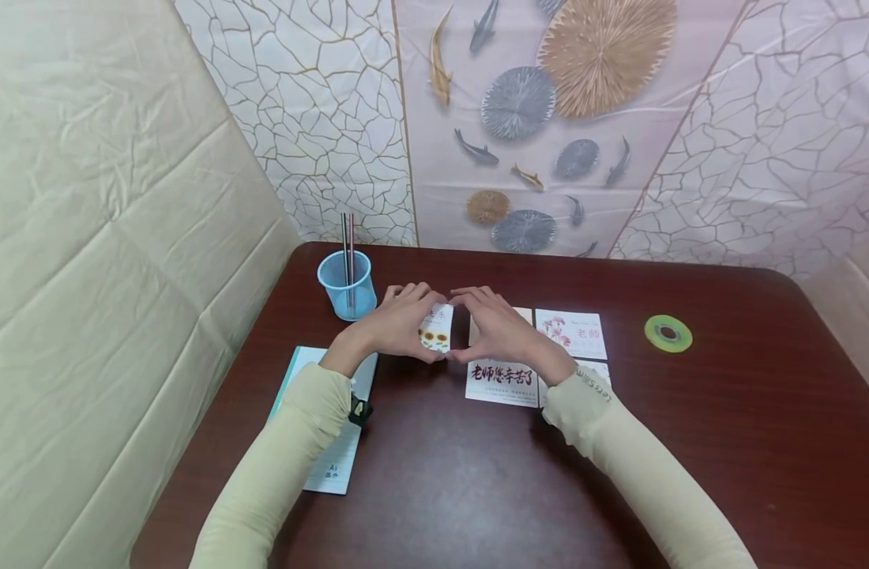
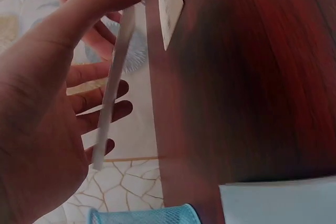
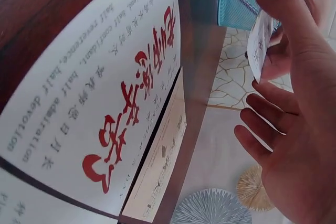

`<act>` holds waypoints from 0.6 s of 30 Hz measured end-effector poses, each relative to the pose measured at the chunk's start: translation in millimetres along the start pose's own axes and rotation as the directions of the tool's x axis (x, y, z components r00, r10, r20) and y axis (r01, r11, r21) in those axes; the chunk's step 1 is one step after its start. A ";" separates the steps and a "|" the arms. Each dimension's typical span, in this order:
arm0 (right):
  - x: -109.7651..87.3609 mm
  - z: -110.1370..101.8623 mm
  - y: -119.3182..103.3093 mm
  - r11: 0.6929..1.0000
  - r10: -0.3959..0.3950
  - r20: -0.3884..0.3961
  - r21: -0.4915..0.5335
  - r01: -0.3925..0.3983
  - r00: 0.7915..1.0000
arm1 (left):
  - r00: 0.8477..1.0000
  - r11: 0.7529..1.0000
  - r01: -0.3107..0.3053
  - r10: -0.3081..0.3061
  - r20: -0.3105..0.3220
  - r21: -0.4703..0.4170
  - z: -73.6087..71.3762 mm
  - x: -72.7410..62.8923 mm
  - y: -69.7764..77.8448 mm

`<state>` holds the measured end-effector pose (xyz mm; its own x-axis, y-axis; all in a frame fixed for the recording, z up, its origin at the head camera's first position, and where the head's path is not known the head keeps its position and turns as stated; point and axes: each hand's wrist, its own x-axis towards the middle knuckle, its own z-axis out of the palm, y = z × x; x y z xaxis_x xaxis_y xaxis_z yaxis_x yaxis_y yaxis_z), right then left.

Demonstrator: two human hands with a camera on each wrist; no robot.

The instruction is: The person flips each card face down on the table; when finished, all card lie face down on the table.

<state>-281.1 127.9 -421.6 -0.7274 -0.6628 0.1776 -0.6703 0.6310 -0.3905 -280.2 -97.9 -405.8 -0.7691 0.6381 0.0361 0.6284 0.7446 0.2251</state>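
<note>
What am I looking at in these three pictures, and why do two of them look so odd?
No machine here: a person in pale sleeves works at a dark red-brown wooden table. The wide picture comes from a camera on the person's head; the two odd close-ups come from cameras strapped to each wrist, hence the tilted angles. The left hand and right hand together hold a small white card with sunflowers above the table, each with a pinching grip at an edge. On the table lie white greeting cards with red Chinese lettering, a blue mesh cup holding pens, a green tape roll and a white-and-teal booklet under the left forearm.
</note>
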 end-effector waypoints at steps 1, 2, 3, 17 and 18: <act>-0.2 0.1 -0.8 1.000 0.001 -0.004 -0.007 -0.001 1.000 | 1.000 1.000 -0.007 0.007 -0.005 0.003 -0.1 1.3 1.2; -0.6 0.3 -1.3 1.000 0.003 -0.007 -0.009 -0.003 1.000 | 1.000 1.000 -0.014 0.014 -0.010 0.012 -0.2 2.3 1.7; -1.2 0.5 -1.3 1.000 0.006 -0.011 -0.009 -0.006 1.000 | 1.000 1.000 -0.020 0.020 -0.018 0.013 -0.3 2.9 2.0; -13.2 4.9 10.8 0.998 0.055 0.008 0.040 -0.056 0.998 | 0.996 0.948 -0.044 0.017 -0.090 -0.315 -16.8 -12.0 -10.4; -13.2 5.7 11.2 0.998 0.056 0.009 0.039 -0.057 0.998 | 0.994 0.933 -0.058 0.023 -0.103 -0.356 -19.8 -13.4 -11.4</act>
<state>-278.2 141.4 -433.5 -0.7627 -0.6299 0.1467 -0.6217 0.6515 -0.4349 -279.3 -118.9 -389.6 -0.7623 0.6316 0.1412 0.5893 0.5873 0.5548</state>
